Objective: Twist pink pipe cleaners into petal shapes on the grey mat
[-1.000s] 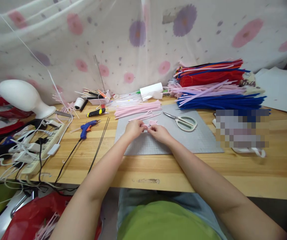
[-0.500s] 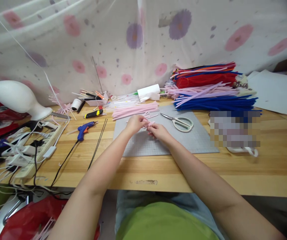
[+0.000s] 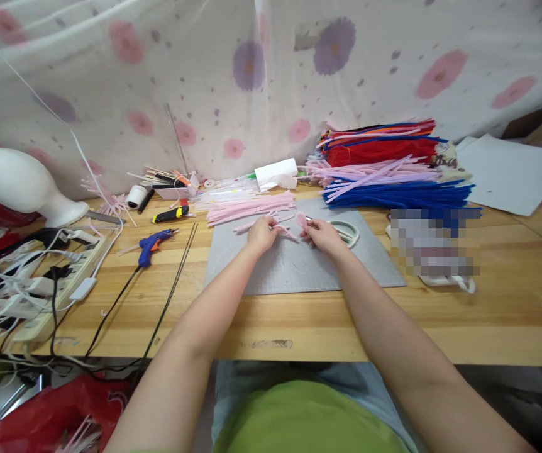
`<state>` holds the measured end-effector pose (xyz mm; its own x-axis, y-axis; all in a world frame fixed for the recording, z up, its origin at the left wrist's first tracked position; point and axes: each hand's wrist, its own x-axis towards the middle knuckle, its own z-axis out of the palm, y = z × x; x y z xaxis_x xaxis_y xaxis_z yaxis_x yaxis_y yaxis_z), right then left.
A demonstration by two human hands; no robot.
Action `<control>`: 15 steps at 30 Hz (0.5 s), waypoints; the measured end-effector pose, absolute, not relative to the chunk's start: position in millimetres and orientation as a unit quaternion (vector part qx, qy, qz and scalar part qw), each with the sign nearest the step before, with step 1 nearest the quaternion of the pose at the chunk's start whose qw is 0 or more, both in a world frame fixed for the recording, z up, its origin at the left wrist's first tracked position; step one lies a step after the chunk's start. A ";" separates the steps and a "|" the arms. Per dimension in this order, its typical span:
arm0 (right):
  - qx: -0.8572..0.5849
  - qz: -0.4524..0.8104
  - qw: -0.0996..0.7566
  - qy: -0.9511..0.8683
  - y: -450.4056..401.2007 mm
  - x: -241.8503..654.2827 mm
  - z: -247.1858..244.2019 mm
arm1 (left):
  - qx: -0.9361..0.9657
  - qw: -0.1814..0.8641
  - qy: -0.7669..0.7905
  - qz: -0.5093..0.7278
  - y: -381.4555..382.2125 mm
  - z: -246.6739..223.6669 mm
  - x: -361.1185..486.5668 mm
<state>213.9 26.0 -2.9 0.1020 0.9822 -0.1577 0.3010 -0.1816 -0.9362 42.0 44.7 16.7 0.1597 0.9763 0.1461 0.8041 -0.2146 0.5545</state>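
Observation:
My left hand [image 3: 262,234] is closed, its fingertips pinching a short pink pipe cleaner [image 3: 288,234] over the grey cutting mat [image 3: 280,277]. My right hand [image 3: 324,236] is closed too and holds a pink pipe cleaner loop [image 3: 302,220] that sticks up past the fingertips. A small gap separates the hands. The scissors [image 3: 352,234] lie on the mat behind my right hand, which hides most of their blades. Beyond my left hand, a bundle of long pink pipe cleaners [image 3: 252,207] lies along the mat's back edge, with a few shorter pink pieces in front of it.
Red and blue pipe cleaner bundles [image 3: 398,194] are stacked at the back right, near white paper sheets [image 3: 511,173]. On the left lie a blue glue gun [image 3: 151,246], a yellow-black cutter [image 3: 170,215], a cabled power strip [image 3: 75,277] and a white foam head [image 3: 11,182].
My hands, together before, have moved apart. The right has shifted right in front of the scissors with the pink loop; the left keeps a pink piece. The view has turned slightly right.

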 end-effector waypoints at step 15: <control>-0.453 0.648 0.508 -0.342 4.0 157.9 11.6 | 0.779 0.284 0.506 0.238 37.8 34.4 22.5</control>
<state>157.9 4.0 11.6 -0.0744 0.9681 -0.2392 -0.3488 -0.2500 -0.9033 22.5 37.8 34.4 0.3741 0.9237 0.0825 0.6529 -0.3255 0.6839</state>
